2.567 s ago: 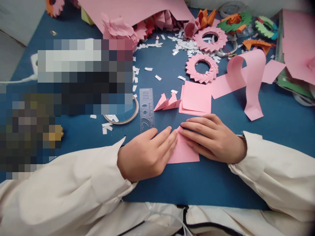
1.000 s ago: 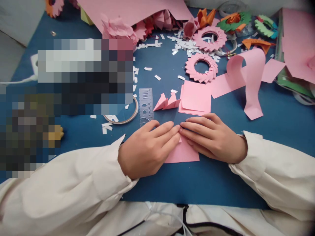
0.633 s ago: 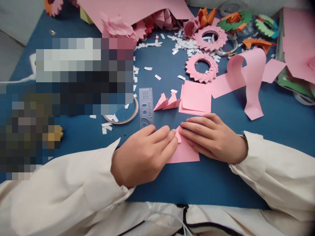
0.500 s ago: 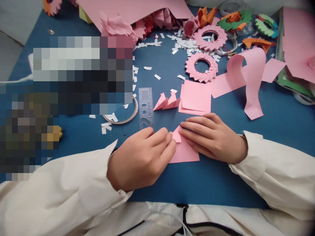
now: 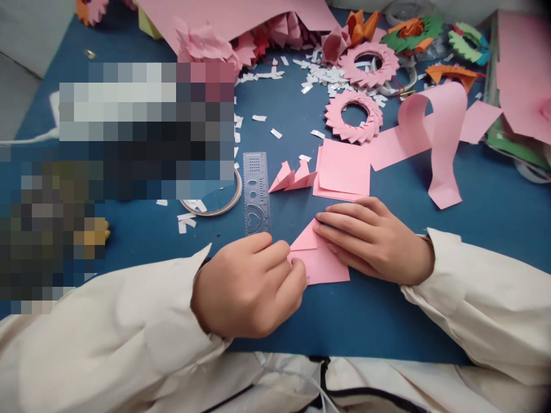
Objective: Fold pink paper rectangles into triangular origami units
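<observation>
A pink sheet of paper point(image 5: 329, 265) lies on the blue table before me, its upper left corner folded over into a triangle. My left hand point(image 5: 253, 284) is closed at the sheet's left edge, curled fingers on the paper there; its fingertips are partly hidden. Across the right side my right hand point(image 5: 372, 241) rests with its fingers stretched out, fingertips on top of the fold. Just beyond it sits a stack of pink paper squares point(image 5: 344, 166). Beside the stack stand small folded pink pieces point(image 5: 293, 176), and left of them lies a clear ruler point(image 5: 255, 192).
Pink folded rings point(image 5: 353, 116) and a curled pink strip point(image 5: 445, 132) lie farther back. White paper scraps point(image 5: 321, 74) are scattered around. A roll of tape point(image 5: 239, 192) is at the left, beside a pixelated area. Coloured paper pieces point(image 5: 413, 34) line the back.
My left hand has moved down and slightly left along the sheet, uncovering more of the folded triangle and the ruler's lower end. My right hand has stayed in place.
</observation>
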Available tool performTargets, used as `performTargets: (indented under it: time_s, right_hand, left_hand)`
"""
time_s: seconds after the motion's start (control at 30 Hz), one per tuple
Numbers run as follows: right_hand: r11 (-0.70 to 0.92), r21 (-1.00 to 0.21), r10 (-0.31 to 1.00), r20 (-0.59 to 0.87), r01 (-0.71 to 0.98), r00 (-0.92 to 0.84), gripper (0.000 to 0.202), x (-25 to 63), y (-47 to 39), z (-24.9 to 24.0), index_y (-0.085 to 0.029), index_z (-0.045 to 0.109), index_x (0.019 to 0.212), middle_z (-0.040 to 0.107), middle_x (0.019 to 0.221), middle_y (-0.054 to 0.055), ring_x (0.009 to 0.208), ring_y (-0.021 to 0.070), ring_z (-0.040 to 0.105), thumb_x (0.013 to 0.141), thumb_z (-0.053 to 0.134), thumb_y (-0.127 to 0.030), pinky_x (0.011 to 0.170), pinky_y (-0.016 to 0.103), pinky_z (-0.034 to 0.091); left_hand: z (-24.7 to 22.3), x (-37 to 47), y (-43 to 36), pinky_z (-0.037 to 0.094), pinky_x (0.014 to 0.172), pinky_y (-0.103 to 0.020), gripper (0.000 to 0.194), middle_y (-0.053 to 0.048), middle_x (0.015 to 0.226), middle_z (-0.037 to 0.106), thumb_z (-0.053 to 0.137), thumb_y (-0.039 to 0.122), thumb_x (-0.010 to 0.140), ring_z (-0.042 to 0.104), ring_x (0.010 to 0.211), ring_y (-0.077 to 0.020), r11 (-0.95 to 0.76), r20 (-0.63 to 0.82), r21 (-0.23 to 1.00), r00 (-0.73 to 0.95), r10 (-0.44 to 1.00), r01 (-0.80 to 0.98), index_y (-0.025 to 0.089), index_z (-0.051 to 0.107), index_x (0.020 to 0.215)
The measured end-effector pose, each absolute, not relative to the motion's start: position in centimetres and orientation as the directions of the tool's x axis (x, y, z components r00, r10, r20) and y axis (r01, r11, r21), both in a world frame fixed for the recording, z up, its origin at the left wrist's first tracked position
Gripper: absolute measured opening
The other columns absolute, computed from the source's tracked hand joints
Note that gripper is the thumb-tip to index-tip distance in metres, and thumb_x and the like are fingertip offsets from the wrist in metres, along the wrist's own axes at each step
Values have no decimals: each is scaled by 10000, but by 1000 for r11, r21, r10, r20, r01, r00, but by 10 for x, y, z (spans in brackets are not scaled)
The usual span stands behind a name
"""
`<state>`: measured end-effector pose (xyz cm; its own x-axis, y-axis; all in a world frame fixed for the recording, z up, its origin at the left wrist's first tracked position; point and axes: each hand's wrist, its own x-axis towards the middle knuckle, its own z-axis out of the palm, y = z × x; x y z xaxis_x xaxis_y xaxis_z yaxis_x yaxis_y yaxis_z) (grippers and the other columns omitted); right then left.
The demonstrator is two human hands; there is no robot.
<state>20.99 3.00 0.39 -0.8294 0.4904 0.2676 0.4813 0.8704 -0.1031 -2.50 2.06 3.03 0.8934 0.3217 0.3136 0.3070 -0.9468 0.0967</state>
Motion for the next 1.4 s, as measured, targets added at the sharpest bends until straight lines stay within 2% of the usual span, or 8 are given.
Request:
performTargets:
  time_s: [0.1, 0.2, 0.33, 0.63, 0.77, 1.1, 1.2, 1.4]
  right_hand:
    - [870, -106, 490, 287, 481, -823, 287, 209, 30, 3, -119, 519, 1139, 592, 1150, 78, 1063, 206, 524, 868, 492, -211, 819, 379, 416]
    - [876, -102, 480, 299, 472, -825, 265, 210, 29, 2, -118, 532, 1108, 592, 1148, 88, 1070, 220, 521, 864, 500, -218, 815, 389, 420]
    - [872, -99, 486, 293, 479, -824, 303, 210, 29, 2, -96, 516, 1143, 596, 1142, 91, 1059, 225, 529, 863, 504, -211, 818, 393, 426]
    - [869, -93, 491, 276, 486, -826, 295, 209, 30, 4, -113, 517, 1155, 594, 1150, 81, 1054, 210, 535, 879, 476, -210, 811, 382, 431]
    - [870, -93, 489, 281, 484, -826, 291, 209, 31, 4, -105, 525, 1143, 593, 1151, 81, 1048, 216, 536, 875, 486, -211, 816, 383, 423]
    - [869, -91, 491, 278, 486, -826, 291, 209, 30, 4, -118, 517, 1150, 591, 1153, 76, 1059, 202, 527, 876, 481, -209, 816, 374, 418]
    - [868, -94, 493, 282, 488, -823, 287, 209, 29, 4, -123, 516, 1149, 594, 1149, 77, 1060, 198, 527, 878, 474, -209, 816, 373, 420]
    - [866, -96, 497, 278, 492, -822, 294, 210, 30, 3, -133, 513, 1168, 592, 1152, 82, 1055, 203, 533, 885, 453, -188, 814, 373, 420]
  left_hand:
    - [26, -23, 26, 449, 551, -318, 202, -74, 676, 620, 488, 134, 819, 550, 652, -191, -915, 340, 100, 851, 400, 391, 48, 626, 938]
    - [21, -19, 33, 456, 583, -348, 387, -93, 751, 597, 419, 123, 820, 504, 664, -203, -886, 205, 77, 863, 462, 456, 34, 518, 1183]
    - [19, -18, 38, 442, 573, -365, 414, -108, 778, 554, 369, 132, 825, 467, 672, -218, -881, 75, 58, 878, 473, 469, 58, 509, 1208]
    - [21, -22, 36, 409, 552, -317, 305, -77, 703, 532, 387, 96, 842, 430, 634, -178, -930, 130, 21, 921, 367, 368, 8, 565, 1074]
    - [27, -24, 34, 329, 499, -306, 175, -51, 636, 497, 450, 85, 827, 406, 596, -164, -943, 145, -12, 934, 327, 332, 76, 618, 780]
    - [29, -26, 33, 232, 456, -307, 302, -33, 526, 402, 453, 61, 768, 352, 547, -158, -950, 228, 107, 922, 312, 295, 159, 449, 483]
    - [27, -26, 35, 297, 477, -304, 248, -41, 564, 449, 454, 87, 782, 364, 555, -160, -938, 243, 92, 906, 348, 335, 149, 524, 552]
    - [21, -22, 38, 400, 546, -307, 242, -54, 679, 526, 442, 134, 846, 447, 629, -176, -924, 195, 1, 906, 376, 383, 53, 586, 1022]
